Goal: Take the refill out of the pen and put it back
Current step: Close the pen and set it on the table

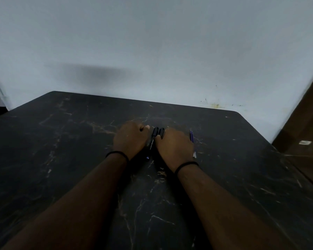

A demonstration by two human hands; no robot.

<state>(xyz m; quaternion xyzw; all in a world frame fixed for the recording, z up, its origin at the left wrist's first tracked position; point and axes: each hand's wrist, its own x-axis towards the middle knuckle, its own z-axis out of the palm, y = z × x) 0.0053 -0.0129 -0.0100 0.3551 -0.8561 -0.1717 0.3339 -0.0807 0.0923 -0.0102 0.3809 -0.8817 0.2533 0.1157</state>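
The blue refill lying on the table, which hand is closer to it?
Right. The right hand lies right beside the blue refill, partly hiding it. The left hand is farther off, beyond the black pen.

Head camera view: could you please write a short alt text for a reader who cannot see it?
Two bare hands, the left hand and the right hand, rest on a dark marbled table with black pens lying between them. A thin blue refill lies on the table just right of the right hand. A pale wall stands behind the table.
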